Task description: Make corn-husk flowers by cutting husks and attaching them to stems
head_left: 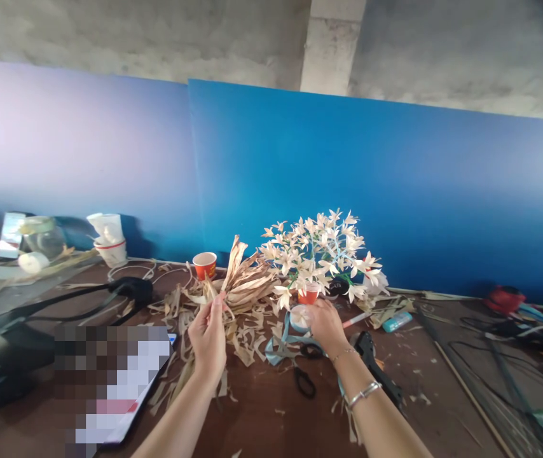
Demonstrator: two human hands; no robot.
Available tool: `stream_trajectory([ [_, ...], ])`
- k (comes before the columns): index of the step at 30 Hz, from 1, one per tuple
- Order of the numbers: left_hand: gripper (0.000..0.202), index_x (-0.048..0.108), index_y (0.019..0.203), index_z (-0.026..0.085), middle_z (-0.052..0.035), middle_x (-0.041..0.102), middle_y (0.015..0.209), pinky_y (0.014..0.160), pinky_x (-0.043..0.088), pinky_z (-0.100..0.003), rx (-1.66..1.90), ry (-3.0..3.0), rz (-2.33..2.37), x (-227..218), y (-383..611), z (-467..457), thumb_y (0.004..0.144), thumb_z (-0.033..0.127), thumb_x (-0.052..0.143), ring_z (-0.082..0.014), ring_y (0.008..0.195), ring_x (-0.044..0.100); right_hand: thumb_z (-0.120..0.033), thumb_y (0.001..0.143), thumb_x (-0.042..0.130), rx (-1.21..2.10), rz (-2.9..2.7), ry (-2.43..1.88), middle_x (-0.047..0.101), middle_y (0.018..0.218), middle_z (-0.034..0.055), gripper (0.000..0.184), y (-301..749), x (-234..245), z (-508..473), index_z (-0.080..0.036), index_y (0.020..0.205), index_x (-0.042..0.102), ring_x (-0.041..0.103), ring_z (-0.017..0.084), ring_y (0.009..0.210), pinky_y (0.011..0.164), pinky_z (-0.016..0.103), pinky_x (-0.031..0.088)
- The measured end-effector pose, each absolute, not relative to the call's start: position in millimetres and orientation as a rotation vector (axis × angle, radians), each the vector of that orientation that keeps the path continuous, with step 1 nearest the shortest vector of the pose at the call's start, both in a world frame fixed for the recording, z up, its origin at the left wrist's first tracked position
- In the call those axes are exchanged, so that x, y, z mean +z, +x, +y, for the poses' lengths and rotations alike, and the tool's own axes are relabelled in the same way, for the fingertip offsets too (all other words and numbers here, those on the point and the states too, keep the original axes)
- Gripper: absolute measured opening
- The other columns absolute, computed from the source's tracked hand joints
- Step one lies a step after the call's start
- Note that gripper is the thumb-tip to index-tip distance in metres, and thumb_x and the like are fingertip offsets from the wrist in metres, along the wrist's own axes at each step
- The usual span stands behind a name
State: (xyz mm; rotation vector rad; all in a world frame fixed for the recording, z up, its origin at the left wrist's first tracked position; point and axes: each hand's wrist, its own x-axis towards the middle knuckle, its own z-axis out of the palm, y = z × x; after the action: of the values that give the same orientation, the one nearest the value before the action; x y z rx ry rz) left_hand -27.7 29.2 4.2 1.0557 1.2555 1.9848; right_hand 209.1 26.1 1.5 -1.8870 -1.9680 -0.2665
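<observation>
My left hand (209, 334) is raised over the brown table (276, 420), its fingers pinched on a thin strip of dried corn husk (209, 294). A heap of dried husks (243, 280) and cut scraps lies just behind it. My right hand (325, 323) reaches forward with its fingers closed at a roll of light blue ribbon (299, 316), whose loose end (278, 343) trails toward me. Directly behind the roll stands a bouquet of cream husk flowers (322, 251) in a red cup (308, 294). Black scissors (304, 375) lie under my right wrist.
A black glue gun (376, 369) lies right of my right forearm. A red paper cup (204, 264) stands at the back, with white cups (108, 238) and jars further left. A black lamp (28, 324) and a blurred-out flat object (109, 375) are at left. Wires, sticks and tools crowd the right side.
</observation>
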Motion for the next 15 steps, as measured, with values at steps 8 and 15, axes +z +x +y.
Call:
stream_trajectory([
  [8, 0.034, 0.061, 0.104, 0.018, 0.0046, 0.047, 0.056, 0.049, 0.036, -0.02, 2.252, 0.863, 1.261, 14, -55, 46, 0.075, 0.032, 0.05, -0.0083, 0.049, 0.041, -0.009, 0.08, 0.039, -0.366, -1.701, -1.717, 0.06, 0.093, 0.0099, 0.027, 187, 5, -23, -0.014, 0.096, 0.061, 0.051, 0.021, 0.088, 0.082, 0.033, 0.035],
  [15, 0.034, 0.063, 0.096, 0.016, -0.0052, 0.064, 0.081, 0.072, 0.045, -0.029, 1.746, 1.26, 1.697, -10, -96, 75, 0.064, 0.024, 0.052, -0.0193, 0.076, 0.059, -0.006, 0.076, 0.046, -0.093, -2.037, -1.392, 0.057, 0.081, 0.0038, 0.02, 137, -9, -33, -0.019, 0.08, 0.06, 0.05, 0.018, 0.081, 0.073, 0.029, 0.036],
])
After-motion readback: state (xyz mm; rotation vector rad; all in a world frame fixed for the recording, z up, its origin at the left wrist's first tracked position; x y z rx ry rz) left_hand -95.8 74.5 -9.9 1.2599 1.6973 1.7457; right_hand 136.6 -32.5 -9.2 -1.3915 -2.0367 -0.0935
